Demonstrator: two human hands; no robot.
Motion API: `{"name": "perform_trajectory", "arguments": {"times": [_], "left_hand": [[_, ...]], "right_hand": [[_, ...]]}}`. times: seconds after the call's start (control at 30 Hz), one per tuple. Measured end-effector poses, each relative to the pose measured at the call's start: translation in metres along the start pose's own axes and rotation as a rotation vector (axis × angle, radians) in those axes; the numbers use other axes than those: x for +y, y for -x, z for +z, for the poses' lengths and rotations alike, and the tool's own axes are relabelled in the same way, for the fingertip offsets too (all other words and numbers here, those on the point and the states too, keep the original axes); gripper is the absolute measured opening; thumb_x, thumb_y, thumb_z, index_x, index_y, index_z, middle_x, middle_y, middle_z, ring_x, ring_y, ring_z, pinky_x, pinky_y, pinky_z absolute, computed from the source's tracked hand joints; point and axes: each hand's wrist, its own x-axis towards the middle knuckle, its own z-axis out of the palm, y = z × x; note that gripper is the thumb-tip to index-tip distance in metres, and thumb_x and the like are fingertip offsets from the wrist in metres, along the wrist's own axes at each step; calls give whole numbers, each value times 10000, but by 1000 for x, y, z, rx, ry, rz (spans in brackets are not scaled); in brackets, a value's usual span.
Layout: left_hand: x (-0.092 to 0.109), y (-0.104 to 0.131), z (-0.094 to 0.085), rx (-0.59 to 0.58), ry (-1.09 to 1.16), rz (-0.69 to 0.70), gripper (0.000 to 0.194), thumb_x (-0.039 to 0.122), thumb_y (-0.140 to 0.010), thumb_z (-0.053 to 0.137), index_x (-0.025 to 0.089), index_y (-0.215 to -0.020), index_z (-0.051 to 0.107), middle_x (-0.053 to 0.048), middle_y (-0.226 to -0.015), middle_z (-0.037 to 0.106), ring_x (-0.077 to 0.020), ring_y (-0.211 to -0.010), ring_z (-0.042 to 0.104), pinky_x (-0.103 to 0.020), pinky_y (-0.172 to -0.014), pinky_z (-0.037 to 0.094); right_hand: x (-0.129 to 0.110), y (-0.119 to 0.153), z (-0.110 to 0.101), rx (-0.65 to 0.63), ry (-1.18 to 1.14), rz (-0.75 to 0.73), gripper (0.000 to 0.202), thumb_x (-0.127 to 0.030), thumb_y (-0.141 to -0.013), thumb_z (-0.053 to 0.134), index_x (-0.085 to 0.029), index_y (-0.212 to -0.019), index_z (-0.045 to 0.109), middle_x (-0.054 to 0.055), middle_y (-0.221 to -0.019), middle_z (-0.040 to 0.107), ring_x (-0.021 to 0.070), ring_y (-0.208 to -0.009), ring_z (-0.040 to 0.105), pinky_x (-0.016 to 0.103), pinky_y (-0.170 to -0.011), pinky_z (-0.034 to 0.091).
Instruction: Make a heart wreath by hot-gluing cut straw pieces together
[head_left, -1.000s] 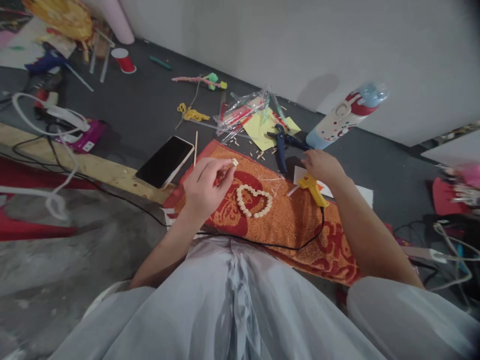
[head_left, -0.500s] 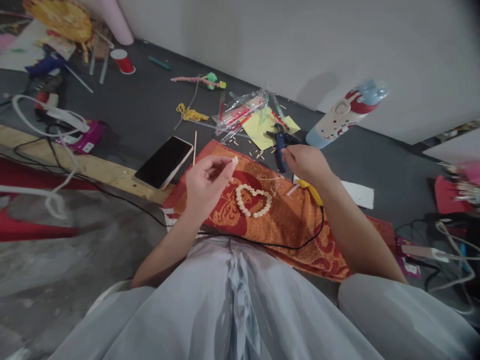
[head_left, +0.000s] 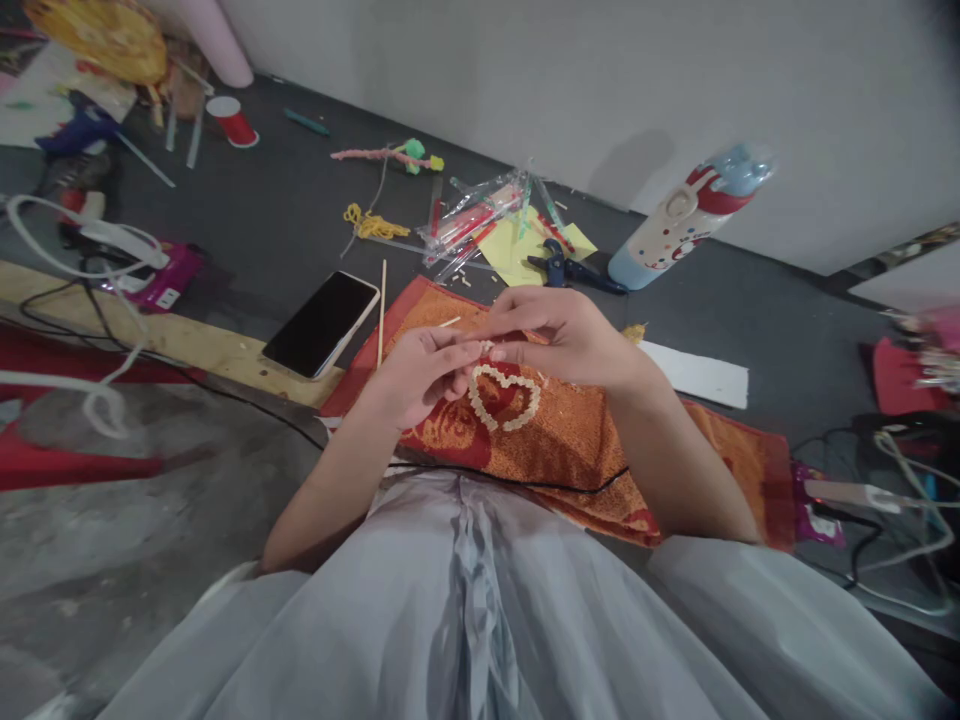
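Over the orange-and-red towel [head_left: 577, 430], both hands meet fingertip to fingertip. My left hand [head_left: 424, 375] pinches a tiny whitish piece [head_left: 486, 348] between thumb and fingers. From the other side my right hand [head_left: 574, 335] is closed in a pinch at the same spot, its thumb against that piece; whatever else lies between the fingers is too small to tell. Just below the fingertips, a heart outline [head_left: 534, 405] built of small cream-coloured pieces rests on the towel. A thin pale stick [head_left: 451, 322] shows behind my left hand.
A phone [head_left: 322, 325] and a wooden stick [head_left: 382, 310] lie left of the towel. Behind are blue-handled pliers [head_left: 555, 265], yellow paper [head_left: 504, 250], plastic-wrapped sticks [head_left: 476, 222] and a bottle [head_left: 679, 225]. A black cable [head_left: 525, 485] crosses the towel's front; white paper [head_left: 697, 375] lies right.
My right hand has come left and down from beside the pliers to meet my left hand. My left hand has shifted slightly down, still holding the tiny whitish piece.
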Motion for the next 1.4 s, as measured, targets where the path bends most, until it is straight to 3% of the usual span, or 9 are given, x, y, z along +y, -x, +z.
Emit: {"name": "perform_trajectory", "arguments": {"times": [0.13,0.23,0.5,0.7,1.03,1.13,1.27,1.4], "left_hand": [[2,0,-3,-66,-46,-2,391,383,-526,880,154,-535,564,25,-438,506,-38,-362,436,-149,-336,273],[0,0,-3,-70,-23,35,427,459,-541,874,150,-537,579,23,-446,509,-37,-372,444,-147,-346,294],[-8,3,2,40,-39,142,372,453,-556,870,148,-658,684,19,-467,563,-47,-384,475,-152,-363,349],[-12,3,5,120,-35,214,332,379,-558,875,144,-726,711,21,-513,607,-44,-395,498,-142,-370,379],[-14,-1,7,146,-71,173,280,349,-596,829,137,-693,673,41,-486,583,-36,-391,490,-129,-372,370],[-16,-6,7,175,-85,154,280,349,-597,818,137,-694,662,44,-477,576,-34,-389,487,-126,-372,363],[-20,-14,7,198,-72,148,295,346,-580,814,133,-698,649,48,-472,566,-37,-382,480,-135,-367,358],[-25,-20,10,175,-70,133,304,348,-579,810,130,-706,641,50,-489,561,-40,-395,486,-144,-369,355]], "right_hand": [[0,3,4,2,-93,41,232,-414,-875,645,-215,-950,739,11,-805,669,87,-683,581,227,-613,478],[0,6,8,87,-126,48,200,-390,-832,702,-203,-888,745,17,-785,680,92,-669,587,229,-590,474],[6,11,21,328,-82,-4,242,-427,-758,763,-198,-834,751,16,-775,671,101,-674,591,246,-615,484],[5,15,23,360,112,-23,241,-441,-828,691,-204,-840,737,26,-798,672,120,-710,608,259,-642,502],[-1,20,23,330,270,-26,144,-317,-868,657,-201,-920,724,59,-863,681,154,-779,634,287,-694,527],[2,32,13,304,336,65,180,-320,-850,673,-195,-969,724,67,-908,694,157,-776,625,283,-680,506],[18,66,-12,288,548,371,184,-270,-876,599,-199,-745,707,37,-738,675,161,-687,589,288,-643,440],[37,112,-34,230,810,729,177,-219,-845,559,-180,-935,706,72,-843,687,209,-787,604,316,-709,425]]}}
